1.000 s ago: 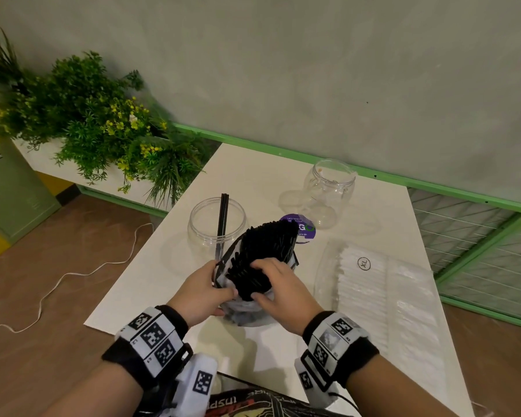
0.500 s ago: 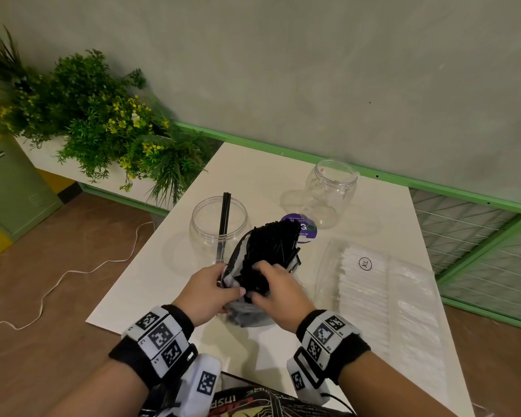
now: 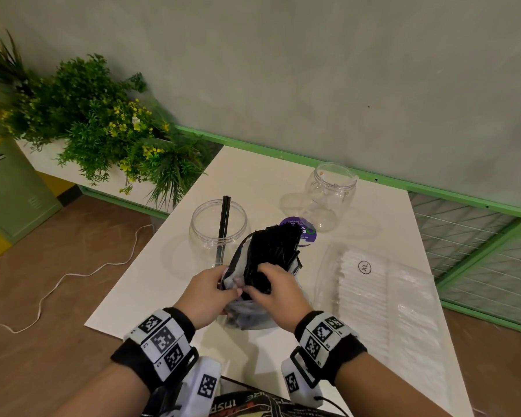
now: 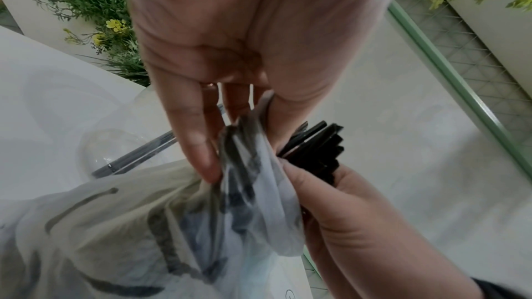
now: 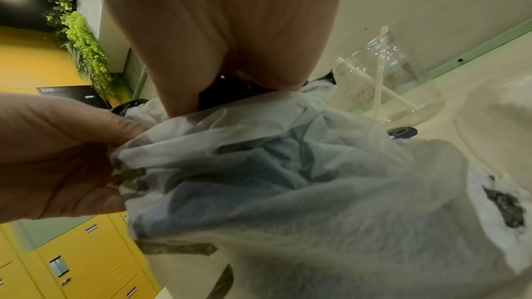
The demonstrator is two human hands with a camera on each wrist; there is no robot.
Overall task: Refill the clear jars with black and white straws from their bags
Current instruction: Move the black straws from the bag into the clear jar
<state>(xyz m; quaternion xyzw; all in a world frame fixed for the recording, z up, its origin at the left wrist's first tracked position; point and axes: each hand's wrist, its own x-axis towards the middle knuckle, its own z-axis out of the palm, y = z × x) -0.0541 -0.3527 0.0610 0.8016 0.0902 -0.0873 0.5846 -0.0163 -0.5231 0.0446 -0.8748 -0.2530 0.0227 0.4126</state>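
Black straws (image 3: 272,251) gripped by right hand (image 3: 278,296), left hand (image 3: 206,294) pinching bag (image 3: 238,267).

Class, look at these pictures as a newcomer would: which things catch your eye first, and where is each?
First, the fan of black straws at the table's middle, gripped by the right hand while the left hand pinches their bag. Behind stand two clear jars, the nearer one holding a few black straws. Leafy plants fill the left.

Left hand (image 3: 206,291) pinching, right hand (image 3: 278,291) curled, thumbs meeting
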